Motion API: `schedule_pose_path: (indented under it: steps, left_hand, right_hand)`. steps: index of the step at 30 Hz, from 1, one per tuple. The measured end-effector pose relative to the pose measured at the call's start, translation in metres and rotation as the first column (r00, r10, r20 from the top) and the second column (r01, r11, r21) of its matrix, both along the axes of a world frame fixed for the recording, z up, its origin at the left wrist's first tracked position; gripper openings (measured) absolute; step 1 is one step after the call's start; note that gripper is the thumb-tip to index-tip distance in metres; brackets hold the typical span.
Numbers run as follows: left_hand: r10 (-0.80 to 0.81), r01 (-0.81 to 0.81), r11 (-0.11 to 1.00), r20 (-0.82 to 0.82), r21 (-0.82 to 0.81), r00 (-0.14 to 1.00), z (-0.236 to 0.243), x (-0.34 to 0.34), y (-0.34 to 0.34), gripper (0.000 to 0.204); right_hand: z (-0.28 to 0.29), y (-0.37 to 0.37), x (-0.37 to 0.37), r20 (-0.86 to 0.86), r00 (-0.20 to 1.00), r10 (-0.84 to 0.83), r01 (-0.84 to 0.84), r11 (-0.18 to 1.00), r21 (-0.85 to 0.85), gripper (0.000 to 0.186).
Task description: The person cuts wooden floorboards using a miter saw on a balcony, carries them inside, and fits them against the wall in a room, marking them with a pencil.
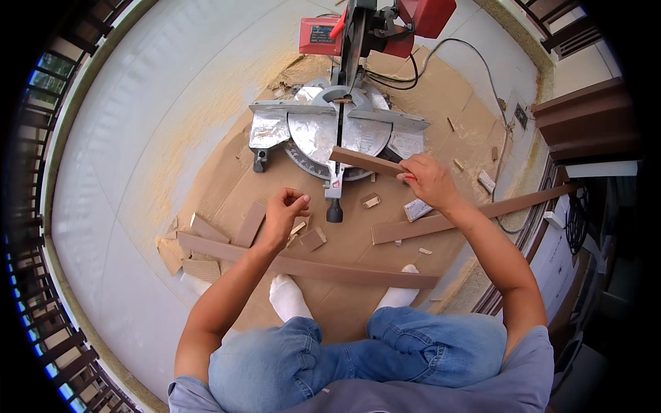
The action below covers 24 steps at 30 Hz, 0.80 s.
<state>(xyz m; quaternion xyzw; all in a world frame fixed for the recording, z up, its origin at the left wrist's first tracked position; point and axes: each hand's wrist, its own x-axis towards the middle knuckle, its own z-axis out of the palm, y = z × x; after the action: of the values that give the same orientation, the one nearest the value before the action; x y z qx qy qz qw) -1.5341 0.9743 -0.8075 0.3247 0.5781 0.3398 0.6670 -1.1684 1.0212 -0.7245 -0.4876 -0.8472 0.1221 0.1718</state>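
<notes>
My right hand [427, 180] grips the end of a short brown wooden strip [365, 161] and holds it over the front of the miter saw's round table [310, 134]. A thin red thing [410, 177], perhaps a pencil, shows at the fingers of the same hand. To the left of the saw's black-knobbed handle [334, 210], my left hand [284, 215] is in the air, fingers curled and thumb against them, with nothing visible in it. The miter saw's red and black head [358, 34] is raised behind its metal fence [292, 107].
Cardboard [227, 162] lies under the saw, with sawdust [200, 131] around it. A long brown board [330, 270] crosses in front of my feet, and another board [475, 213] reaches right. Offcuts [313, 239] lie between. A black cable [482, 58] runs along the right.
</notes>
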Motion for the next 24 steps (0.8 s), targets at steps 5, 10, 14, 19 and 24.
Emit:
schedule_pose_path:
  steps: [5,10,14,19,24]
  left_hand:
    - [-0.236,0.232,0.969,-0.034,-0.088,0.971,-0.01,0.041,-0.017,0.073]
    - [-0.202,0.244,0.961,0.27,-0.13,0.941,-0.016,0.054,-0.015,0.082]
    - [-0.28,0.316,0.941,0.244,-0.119,0.928,-0.015,0.048,-0.005,0.081]
    - [-0.323,0.374,0.914,0.28,-0.155,0.904,-0.016,0.043,0.002,0.09]
    - [-0.283,0.439,0.872,0.51,-0.217,0.813,-0.015,0.025,0.012,0.087]
  right_hand:
    - [-0.013,0.055,0.041,0.121,0.983,-0.14,0.102,0.955,0.279,0.019]
    - [-0.02,0.075,0.036,0.22,0.932,-0.288,0.236,0.943,0.234,0.022]
    - [-0.018,0.085,0.044,0.253,0.932,-0.261,0.188,0.942,0.278,0.025]
    - [-0.028,0.093,0.061,0.278,0.95,-0.146,0.084,0.971,0.223,0.024]
    - [-0.03,0.097,0.063,0.266,0.96,-0.088,0.026,0.973,0.228,0.026]
